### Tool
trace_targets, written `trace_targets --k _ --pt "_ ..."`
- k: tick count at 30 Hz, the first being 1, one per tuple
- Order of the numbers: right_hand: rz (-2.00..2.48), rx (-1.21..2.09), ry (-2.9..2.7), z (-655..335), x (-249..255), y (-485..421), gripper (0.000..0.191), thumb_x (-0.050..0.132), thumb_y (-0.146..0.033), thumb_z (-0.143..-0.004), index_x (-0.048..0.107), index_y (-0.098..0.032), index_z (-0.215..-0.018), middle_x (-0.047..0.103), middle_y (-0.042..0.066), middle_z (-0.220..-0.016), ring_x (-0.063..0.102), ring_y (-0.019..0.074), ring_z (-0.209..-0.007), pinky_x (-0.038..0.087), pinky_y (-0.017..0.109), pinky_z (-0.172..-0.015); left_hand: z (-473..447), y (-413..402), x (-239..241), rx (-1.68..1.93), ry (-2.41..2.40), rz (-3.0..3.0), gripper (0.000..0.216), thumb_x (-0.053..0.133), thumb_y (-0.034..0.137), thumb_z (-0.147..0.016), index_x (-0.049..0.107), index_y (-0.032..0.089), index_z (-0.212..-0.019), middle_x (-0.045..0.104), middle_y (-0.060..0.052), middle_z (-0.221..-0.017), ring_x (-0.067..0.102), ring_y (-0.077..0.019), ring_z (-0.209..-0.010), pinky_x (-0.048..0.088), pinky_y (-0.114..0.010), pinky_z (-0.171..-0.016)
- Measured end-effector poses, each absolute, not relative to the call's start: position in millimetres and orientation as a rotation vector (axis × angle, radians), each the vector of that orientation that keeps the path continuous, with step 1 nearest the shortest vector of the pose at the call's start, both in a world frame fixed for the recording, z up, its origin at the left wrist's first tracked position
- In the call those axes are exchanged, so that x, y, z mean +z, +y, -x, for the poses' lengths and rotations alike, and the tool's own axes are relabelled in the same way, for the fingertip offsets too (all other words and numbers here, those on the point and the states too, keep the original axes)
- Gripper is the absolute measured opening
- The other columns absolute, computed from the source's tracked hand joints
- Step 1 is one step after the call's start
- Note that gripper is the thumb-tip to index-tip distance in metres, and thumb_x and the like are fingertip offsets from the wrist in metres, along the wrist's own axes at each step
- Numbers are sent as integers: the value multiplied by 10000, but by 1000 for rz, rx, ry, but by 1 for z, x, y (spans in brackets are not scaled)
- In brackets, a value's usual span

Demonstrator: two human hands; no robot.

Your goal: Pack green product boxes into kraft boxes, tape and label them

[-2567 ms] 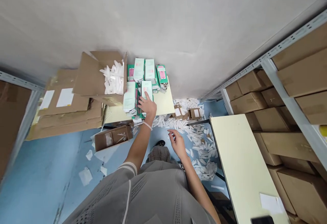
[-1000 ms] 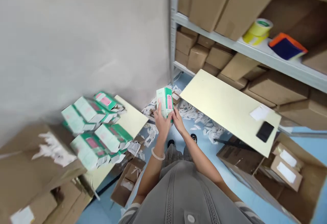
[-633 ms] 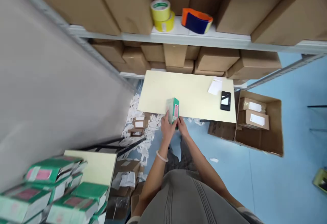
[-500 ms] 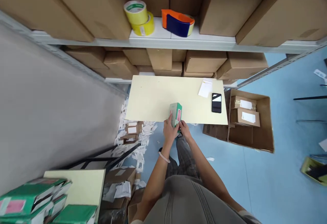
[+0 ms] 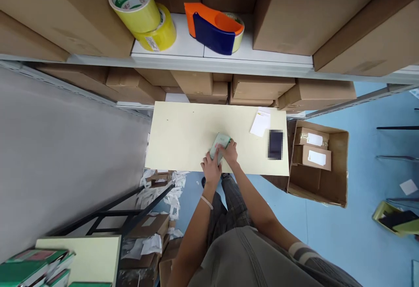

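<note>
Head view: the left hand, fingers slightly spread, touches the near end of the box; the right hand grips its right side. Over the table, its long axis slants away rightward from the left hand, apparently nearly flat.

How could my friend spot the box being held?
Find the cream table below the shelf with tape rolls. Near its front edge, the left hand and right hand hold the pale-green box. Unlike the green boxes at lower left, it's held.
</note>
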State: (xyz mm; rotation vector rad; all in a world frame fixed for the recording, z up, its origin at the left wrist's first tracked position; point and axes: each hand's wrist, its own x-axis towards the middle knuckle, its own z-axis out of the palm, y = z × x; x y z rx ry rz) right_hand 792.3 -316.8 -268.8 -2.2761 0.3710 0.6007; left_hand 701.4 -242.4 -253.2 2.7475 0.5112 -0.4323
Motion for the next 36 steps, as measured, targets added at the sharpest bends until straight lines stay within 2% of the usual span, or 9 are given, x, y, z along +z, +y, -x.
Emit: trace_targets --k 3,7,11,16,23,30,33,36 --pt "2390 550 323 -823 -267 -308 730 698 -416 -733 393 -208 -1363 438 172 -1341 495 335 -1218 473 432 -905 -714 -217 -258 -431 369 -2766 693 556 248 -833 340 339 -1486 388 -129 -1432 415 -323 -1213 365 -460 -968" --pt "2506 717 240 -856 -264 -302 516 714 -455 -732 546 -211 -1155 592 118 -1180 557 307 -1129 456 427 -926 -738 -183 -262 -415 161 -2747 715 576 252 -809 352 350 -1481 391 -120 -1443 398 -334 -1228 316 -493 -1007" --pt "2523 842 412 -872 -258 -299 472 682 -497 -763 565 -207 -1117 652 106 -1136 618 289 -1059 487 383 -849 -763 -157 -261 -388 -37 -2700 749 594 219 -780 358 367 -1476 427 -112 -1423 407 -338 -1234 295 -507 -1027" --pt "2440 834 611 -876 -253 -292 467 702 -478 -746 594 -212 -1113 691 88 -1082 656 251 -1012 502 319 -774 -776 -144 -259 -420 -133 -2669 738 586 198 -771 386 373 -1459 450 -99 -1416 416 -328 -1263 284 -496 -1053" --pt "2437 811 682 -885 -249 -280 518 730 -425 -714 606 -170 -1147 646 132 -1189 628 253 -1096 508 287 -776 -780 -137 -259 -436 -140 -2655 726 622 242 -757 420 328 -1449 503 -123 -1343 438 -336 -1245 295 -494 -1049" --pt "2454 690 641 -882 -230 -274 443 761 -332 -681 629 -143 -1059 600 175 -1237 554 269 -1202 507 300 -823 -776 -144 -256 -392 -116 -2730 729 618 225 -773 393 352 -1455 478 -111 -1375 425 -316 -1275 284 -500 -1065" --pt "2423 660 628 -879 -223 -274 407 777 -321 -664 634 -154 -1006 615 180 -1202 567 280 -1179 506 314 -798 -773 -150 -257 -383 28 -2729 767 639 219 -757 366 356 -1460 434 -105 -1421 395 -311 -1320 275 -499 -1087" --pt "2375 658 628 -879 -221 -277 375 791 -344 -651 637 -175 -948 646 173 -1132 598 287 -1129 507 325 -755 -770 -150 -264 -425 406 -2598 862 704 275 -709 306 265 -1473 378 -153 -1448 350 -331 -1366 308 -484 -1085"
